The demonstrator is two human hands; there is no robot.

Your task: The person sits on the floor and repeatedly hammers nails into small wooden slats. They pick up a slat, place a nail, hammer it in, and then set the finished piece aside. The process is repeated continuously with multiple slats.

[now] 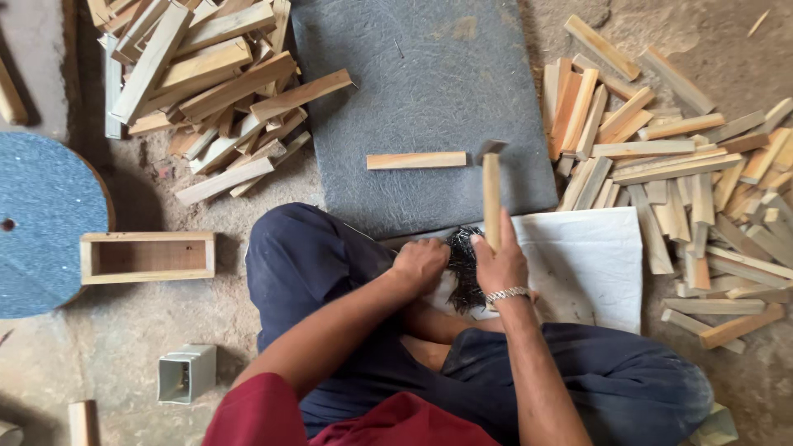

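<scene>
- Nearest the camera, a seated person's red shirt (273,417) and dark trousers (347,272).
- Left hand (420,264) curls closed in a pile of dark nails (465,266).
- Right hand (499,263) grips a hammer (491,194) by its wooden handle, head raised.
- 1 wood strip (416,160) lies on the grey mat (429,91).
- Wood piles flank the mat.

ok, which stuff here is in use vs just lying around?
In use:
right hand holding hammer
left hand in nails
slat on mat

Lying about:
open box
grey disc
metal block
</scene>
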